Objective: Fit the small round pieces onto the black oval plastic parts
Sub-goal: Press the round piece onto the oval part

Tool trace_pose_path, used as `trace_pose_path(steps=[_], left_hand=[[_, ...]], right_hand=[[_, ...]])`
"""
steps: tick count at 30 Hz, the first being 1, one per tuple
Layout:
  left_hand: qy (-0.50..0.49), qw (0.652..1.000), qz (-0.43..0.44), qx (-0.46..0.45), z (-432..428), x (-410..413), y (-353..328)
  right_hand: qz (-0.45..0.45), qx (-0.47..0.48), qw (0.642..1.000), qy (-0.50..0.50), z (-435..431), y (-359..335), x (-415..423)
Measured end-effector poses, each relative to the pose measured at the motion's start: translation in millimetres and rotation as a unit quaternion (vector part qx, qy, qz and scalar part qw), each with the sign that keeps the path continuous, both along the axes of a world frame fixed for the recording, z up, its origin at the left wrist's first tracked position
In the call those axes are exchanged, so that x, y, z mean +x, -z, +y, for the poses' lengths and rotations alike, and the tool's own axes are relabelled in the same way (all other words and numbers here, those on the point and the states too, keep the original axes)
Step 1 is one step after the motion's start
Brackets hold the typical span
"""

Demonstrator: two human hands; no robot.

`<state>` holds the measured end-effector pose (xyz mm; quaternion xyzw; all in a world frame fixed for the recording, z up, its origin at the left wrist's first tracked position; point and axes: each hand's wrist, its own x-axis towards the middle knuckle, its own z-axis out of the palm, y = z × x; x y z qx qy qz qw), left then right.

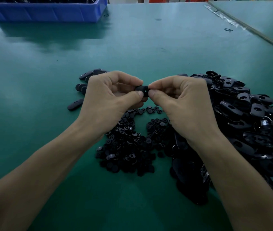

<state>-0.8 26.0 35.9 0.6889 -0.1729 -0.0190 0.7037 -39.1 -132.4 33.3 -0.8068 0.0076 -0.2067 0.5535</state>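
Note:
A black oval plastic part [142, 92] is held above the table between both hands. My left hand [110, 99] grips its left end with thumb and curled fingers. My right hand [180, 104] pinches at its right end with thumb and forefinger; whether a small round piece sits between those fingertips is hidden. Below the hands lies a heap of small round pieces [129, 147]. A big pile of black oval parts [246, 117] lies to the right, partly under my right forearm.
Several oval parts [82, 87] lie loose to the left behind my left hand. A blue bin [45, 12] of black parts stands at the far left on the green table [149, 44]. A table seam [249, 29] runs diagonally at the far right.

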Motion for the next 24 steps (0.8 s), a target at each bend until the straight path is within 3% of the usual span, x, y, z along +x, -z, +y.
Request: trace_pose_path(steps=[14,24], left_hand=[[-0.008,0.995,-0.061,0.073,1.0,-1.9,-0.9],[-0.005,0.994,-0.081,0.08,-3.3,-4.8,-1.5]], right_hand=[[0.036,-0.021,0.998,-0.04,-3.9,-4.4,-2.3],[0.052,-0.013,0.999,-0.011,-5.7,-3.3,-0.9]])
